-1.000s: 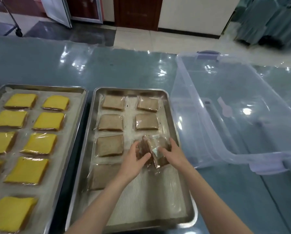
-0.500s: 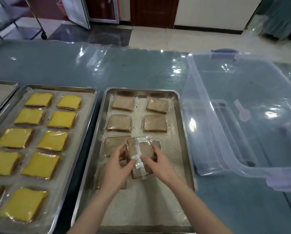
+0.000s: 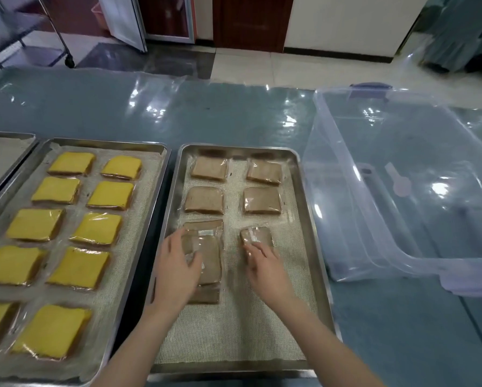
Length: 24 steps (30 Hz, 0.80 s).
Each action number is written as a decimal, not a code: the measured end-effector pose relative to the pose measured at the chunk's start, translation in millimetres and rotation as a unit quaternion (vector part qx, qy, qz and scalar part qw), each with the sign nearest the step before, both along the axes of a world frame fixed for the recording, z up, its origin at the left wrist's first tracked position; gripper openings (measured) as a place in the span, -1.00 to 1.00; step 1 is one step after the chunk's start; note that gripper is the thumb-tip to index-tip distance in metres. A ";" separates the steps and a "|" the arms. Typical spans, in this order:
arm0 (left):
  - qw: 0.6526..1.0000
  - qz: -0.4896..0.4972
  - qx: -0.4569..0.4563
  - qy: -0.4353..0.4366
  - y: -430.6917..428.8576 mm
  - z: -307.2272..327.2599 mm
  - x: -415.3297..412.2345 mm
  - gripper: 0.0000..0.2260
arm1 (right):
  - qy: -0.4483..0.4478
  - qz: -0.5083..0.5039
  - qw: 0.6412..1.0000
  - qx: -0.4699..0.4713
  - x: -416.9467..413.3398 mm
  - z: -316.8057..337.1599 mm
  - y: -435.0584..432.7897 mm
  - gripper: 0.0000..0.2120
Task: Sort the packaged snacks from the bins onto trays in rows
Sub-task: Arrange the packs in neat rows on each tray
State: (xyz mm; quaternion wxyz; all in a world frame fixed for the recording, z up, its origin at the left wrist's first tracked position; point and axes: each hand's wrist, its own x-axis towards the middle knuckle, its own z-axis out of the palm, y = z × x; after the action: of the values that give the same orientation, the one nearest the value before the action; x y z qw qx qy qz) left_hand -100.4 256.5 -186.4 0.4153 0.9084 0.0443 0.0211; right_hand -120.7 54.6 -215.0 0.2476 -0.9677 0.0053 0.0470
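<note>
Snack tray between second tray at left and bin at right.

A blue-grey table carries three metal trays side by side and a clear bin

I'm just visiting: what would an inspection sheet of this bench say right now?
Surface: blue-green table under glossy plastic film.
Job's things: middle tray holds brown packets in two columns; left tray holds yellow packets; clear bin looks empty.
Clutter: a third tray's edge at far left.
Grips: left hand rests flat on an overlapping brown packet; right hand presses the third-row packet.
Cables: nothing seen.
Surroundings: tiled floor, wheeled metal rack, wooden door.
</note>
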 end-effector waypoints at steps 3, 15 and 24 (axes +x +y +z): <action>0.992 -0.054 0.075 -0.087 -28.0 11.8 4.6 -0.57 | 0.030 0.081 0.986 -0.145 -7.4 -13.1 -25.8 -0.40; 0.976 -0.167 0.136 -0.026 -57.8 13.6 29.7 -0.63 | -0.171 0.018 0.985 0.026 4.1 -5.1 -46.8 -0.78; 0.942 -0.324 0.082 -0.034 -98.5 14.9 71.8 -0.40 | -0.005 -0.123 0.934 0.335 32.2 48.2 -79.9 -0.79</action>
State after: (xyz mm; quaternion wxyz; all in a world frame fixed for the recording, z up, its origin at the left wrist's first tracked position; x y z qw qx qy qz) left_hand -28.6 158.0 -171.4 0.3251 0.9031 -0.2689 -0.0800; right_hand -88.6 -25.3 -166.7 0.5617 -0.8204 0.1067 0.0105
